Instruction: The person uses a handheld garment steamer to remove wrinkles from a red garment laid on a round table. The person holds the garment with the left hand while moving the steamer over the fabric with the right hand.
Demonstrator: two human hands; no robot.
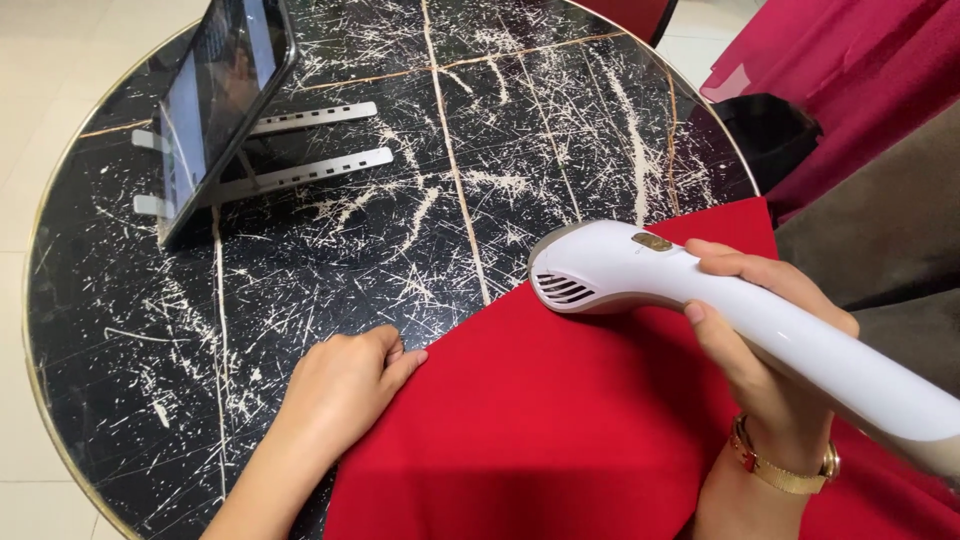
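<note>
— What's over at the upper left of the frame?

— A dark tablet (215,105) leaning on a silver slatted stand (300,150), both on the round black table (130,330) with its white, scratch-like veins and thin gold rim.

— And your left hand?

— My left hand (345,385) sits at lower centre-left, palm down and fingers together, gripping nothing. It lies flat at the left edge of the red cloth (540,420), fingertips touching the cloth's edge.

— Describe the cloth.

— Plain bright red, smooth, spread flat over the lower right part of the table, one corner reaching up toward the right rim.

— What's on it?

— The head of a white handheld steamer (640,275), right of centre. It's glossy, rounded at the head, with slotted vents on the side and a small gold oval on top. The handle runs down to the lower right edge of the frame. The head rests on or just over the cloth's upper edge; I can't tell which.

— Your right hand?

— My right hand (770,350) is wrapped around the handle, fingers curled over it, a gold watch (785,465) at the wrist.

— Far right?

— Draped red fabric (850,90) in the upper corner.
</note>
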